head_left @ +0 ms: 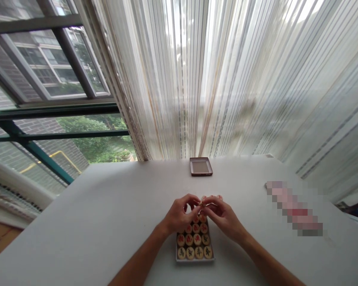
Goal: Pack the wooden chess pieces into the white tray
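My left hand (183, 212) and my right hand (222, 216) meet over the far end of a shallow box (196, 261). Their fingertips pinch a small round xiangqi piece (201, 204) between them, mostly covered by the fingers. Rows of round wooden xiangqi pieces (196, 228) lie in the box, red-marked ones farther off and black-marked ones (199, 252) in the near rows. Just beyond my right fingers, several more red-marked pieces (220, 197) show, partly hidden by the hand.
An open, shallow box lid (201, 167) lies near the back of the white table (122, 206). On the right is a blurred-out pinkish object (294, 208). Striped curtains (179, 79) hang behind the table, with a window (47, 71) at the left.
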The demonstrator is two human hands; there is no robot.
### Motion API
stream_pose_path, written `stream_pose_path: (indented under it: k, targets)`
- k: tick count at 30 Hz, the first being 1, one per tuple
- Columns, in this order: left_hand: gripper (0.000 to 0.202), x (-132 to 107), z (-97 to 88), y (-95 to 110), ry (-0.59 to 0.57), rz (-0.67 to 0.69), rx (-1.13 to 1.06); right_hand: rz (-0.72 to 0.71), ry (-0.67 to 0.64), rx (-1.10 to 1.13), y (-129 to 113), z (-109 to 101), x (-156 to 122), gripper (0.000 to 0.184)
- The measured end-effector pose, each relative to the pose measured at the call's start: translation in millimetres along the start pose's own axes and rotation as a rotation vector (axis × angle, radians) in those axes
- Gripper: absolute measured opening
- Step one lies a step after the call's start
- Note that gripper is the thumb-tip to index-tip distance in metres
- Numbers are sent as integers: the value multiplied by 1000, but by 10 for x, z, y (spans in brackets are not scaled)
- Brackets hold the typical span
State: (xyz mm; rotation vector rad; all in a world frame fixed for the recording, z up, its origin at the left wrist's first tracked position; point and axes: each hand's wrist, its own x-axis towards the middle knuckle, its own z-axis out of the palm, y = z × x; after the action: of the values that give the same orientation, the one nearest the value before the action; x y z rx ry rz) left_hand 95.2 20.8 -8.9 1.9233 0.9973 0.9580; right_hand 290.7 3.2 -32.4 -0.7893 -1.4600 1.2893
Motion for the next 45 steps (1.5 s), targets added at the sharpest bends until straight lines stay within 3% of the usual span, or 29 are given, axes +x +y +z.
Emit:
stream_pose_path:
  k: [16,28,45]
  targets:
    - [20,-3,26,-18,43,-4,23,25,-37,-53,58,25,-18,26]
    - [20,-9,-14,23,-43,42,28,28,47,5,-48,5,4,19]
    - [14,-11,15,17,23,9,50,72,-2,34,-17,47,-51,19]
